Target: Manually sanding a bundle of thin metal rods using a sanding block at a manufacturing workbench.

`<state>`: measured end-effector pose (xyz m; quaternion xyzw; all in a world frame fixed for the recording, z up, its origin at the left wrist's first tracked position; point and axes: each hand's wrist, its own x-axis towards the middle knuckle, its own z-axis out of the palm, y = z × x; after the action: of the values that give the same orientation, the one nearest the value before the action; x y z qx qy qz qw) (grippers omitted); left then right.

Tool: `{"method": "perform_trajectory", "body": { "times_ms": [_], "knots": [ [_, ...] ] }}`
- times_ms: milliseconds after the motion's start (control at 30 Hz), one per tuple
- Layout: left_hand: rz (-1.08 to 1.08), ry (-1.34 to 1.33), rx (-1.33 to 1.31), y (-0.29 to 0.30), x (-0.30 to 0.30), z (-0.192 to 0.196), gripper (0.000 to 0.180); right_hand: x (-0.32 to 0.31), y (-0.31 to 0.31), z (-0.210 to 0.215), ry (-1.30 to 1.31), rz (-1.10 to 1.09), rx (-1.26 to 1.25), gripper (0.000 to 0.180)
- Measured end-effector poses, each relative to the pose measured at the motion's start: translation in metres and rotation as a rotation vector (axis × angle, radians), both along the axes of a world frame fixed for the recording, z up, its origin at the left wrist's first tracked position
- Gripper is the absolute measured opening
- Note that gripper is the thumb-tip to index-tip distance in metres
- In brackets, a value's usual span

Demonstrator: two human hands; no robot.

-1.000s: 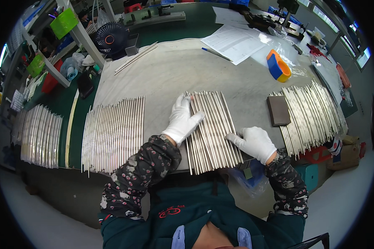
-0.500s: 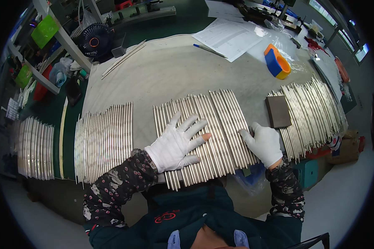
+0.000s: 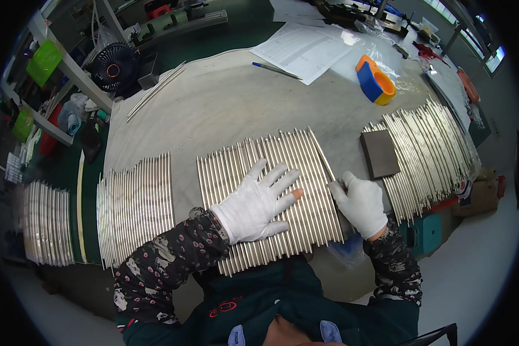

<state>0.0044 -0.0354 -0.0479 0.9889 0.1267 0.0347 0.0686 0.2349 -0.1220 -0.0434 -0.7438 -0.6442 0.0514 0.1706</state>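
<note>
The middle rods (image 3: pixel 268 196) lie side by side in a flat row on the table (image 3: pixel 213 109), right in front of the person. The left hand (image 3: pixel 254 202), in a white glove, rests flat on top of the row with its fingers spread wide, closed round nothing, pressing the rods down. One fingertip shows bare through the glove. The right hand (image 3: pixel 360 202), also gloved, sits at the row's right edge with thumb and fingers pinched on the outermost rod, which slants a little off from the others.

Judged from this, the step in hand is sorting or evening out the row: one hand steadies it while the other works a single rod at the edge. The next move calls for keeping the flat hand's pressure even so the round rods do not roll, and for lifting the pinched rod clear without dragging its neighbours.

Just right of that hand lies a dark block (image 3: pixel 379 153), touching the right batch (image 3: pixel 429 150) of rods. A left batch (image 3: pixel 135 207) lies well apart, and another (image 3: pixel 43 222) sits further left past the table edge. Beyond are a tape roll (image 3: pixel 375 79), papers (image 3: pixel 305 49) with a pen (image 3: pixel 275 70), and a small fan (image 3: pixel 111 66).
</note>
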Motion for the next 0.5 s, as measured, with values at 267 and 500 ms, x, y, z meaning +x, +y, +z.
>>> {"method": "perform_trajectory", "body": {
  "times_ms": [267, 500],
  "knots": [
    [-0.070, -0.032, 0.030, 0.004, 0.049, -0.006, 0.072, 0.018, -0.008, -0.014, -0.052, 0.037, 0.253, 0.014],
    [-0.079, -0.066, 0.004, 0.002, 0.047, -0.007, 0.071, 0.016, -0.008, -0.017, -0.040, 0.072, 0.231, 0.022]
  ]
}}
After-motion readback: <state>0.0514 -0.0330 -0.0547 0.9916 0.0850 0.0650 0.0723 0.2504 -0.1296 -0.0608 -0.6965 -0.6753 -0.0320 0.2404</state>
